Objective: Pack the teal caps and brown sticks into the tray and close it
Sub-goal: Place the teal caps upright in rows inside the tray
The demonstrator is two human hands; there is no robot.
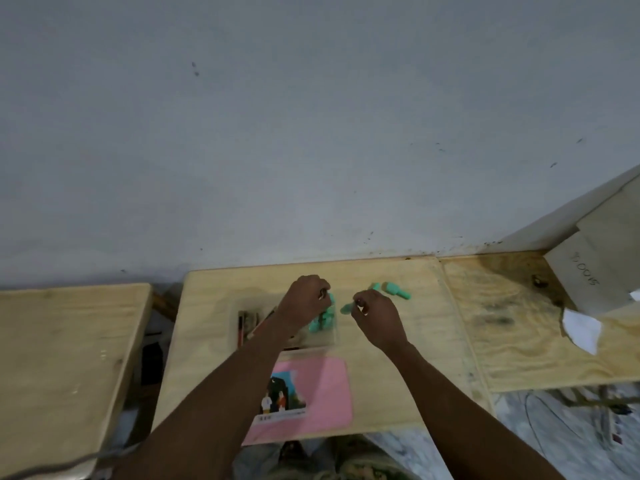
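Observation:
A clear plastic tray (239,308) lies on the middle wooden table. Brown sticks (246,326) fill its left side and several teal caps (322,320) its right side. My left hand (306,297) hovers over the tray's right part, its fingers pinched on a teal cap (331,298). My right hand (375,317) is just right of the tray, pinching another teal cap (346,308) at its fingertips. Two or three more teal caps (394,291) lie loose on the table beyond my right hand.
A pink lid (322,393) with a picture label lies flat in front of the tray. A second table (62,358) stands at the left across a gap. On the right table (519,323) rest a wooden board and white paper (581,329).

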